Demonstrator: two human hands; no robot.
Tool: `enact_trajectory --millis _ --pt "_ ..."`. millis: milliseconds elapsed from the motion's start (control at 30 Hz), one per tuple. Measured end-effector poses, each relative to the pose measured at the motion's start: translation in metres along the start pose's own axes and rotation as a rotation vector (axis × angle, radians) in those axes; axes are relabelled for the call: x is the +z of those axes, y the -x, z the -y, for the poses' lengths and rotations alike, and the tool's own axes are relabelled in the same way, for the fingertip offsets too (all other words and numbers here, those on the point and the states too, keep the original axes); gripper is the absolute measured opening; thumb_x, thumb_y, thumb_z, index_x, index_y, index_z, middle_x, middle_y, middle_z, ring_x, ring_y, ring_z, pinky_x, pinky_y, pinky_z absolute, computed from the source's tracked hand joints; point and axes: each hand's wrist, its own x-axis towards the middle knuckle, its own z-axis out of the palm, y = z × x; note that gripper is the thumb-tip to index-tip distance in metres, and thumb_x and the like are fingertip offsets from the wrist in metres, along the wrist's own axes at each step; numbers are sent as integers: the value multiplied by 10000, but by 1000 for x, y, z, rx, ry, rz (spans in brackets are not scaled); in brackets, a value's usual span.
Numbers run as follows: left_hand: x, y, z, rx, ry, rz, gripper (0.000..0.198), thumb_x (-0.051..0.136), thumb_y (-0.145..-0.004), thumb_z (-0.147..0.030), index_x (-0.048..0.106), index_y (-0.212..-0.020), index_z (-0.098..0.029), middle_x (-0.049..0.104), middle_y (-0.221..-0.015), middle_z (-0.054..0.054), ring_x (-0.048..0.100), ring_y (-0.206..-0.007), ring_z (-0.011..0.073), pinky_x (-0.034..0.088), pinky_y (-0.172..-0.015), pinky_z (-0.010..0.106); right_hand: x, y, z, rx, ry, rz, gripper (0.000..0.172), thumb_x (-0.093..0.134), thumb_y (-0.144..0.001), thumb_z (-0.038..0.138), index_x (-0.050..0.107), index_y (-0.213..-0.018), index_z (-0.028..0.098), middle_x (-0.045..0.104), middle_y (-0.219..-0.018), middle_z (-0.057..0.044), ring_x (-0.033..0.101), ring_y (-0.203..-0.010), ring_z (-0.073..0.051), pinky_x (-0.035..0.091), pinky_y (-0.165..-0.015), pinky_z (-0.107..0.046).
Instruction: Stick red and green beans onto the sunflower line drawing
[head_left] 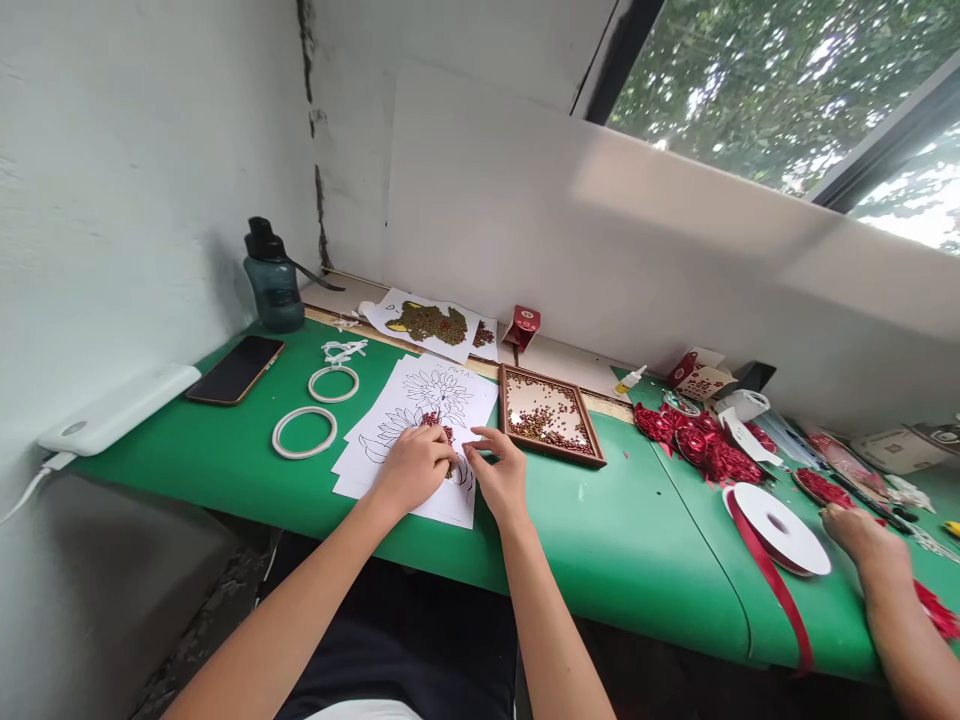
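A sheet of white paper [420,503] with flower line drawings lies on top of a small stack before me. Dark red beans or beads [433,419] cover part of one flower, with some greenish ones lower down. My left hand [418,465] rests on the sheet, fingers bent together over the drawing; its fingertips are partly hidden. Just right of it, my right hand [499,472] hovers at the paper's edge with thumb and forefinger drawn close. Whatever either hand pinches is too small to make out. A brown-framed tray [551,412] of loose red and green beans stands beyond my right hand.
Left are two white rings [304,432], a phone [236,370], a white power strip [120,408] and a bottle [272,285]. A bean-covered picture [431,325] lies behind. Right are a glue bottle [630,379], ribbon spool [780,528], red bundles [705,445] and another person's hand [862,540].
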Motion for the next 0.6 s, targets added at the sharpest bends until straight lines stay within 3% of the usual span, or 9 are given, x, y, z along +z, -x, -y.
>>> enact_trajectory --millis 200,400,600 --pt "0 0 -1 -23 -19 -19 418 503 -918 -30 791 -1088 -280 690 -978 16 636 -960 204 465 -886 399 -2 0 -2 -25 0 -131 235 706 -880 350 730 -1097 262 786 -949 -56 744 -965 -283 552 -926 -463" --pt "3 0 1 19 -66 17 382 519 -940 -58 821 -991 -287 675 -945 25 619 -944 204 452 -882 404 -2 0 -2 -103 78 -278 205 671 -911 359 727 -1084 263 761 -1032 -66 731 -930 -254 553 -906 -438" --pt "-1 -1 -2 3 -61 26 366 528 -943 -69 827 -958 -279 674 -940 28 609 -941 206 450 -876 407 -3 5 12 -220 173 -297 196 644 -936 356 725 -1089 264 777 -939 -71 717 -968 -279 546 -925 -468"
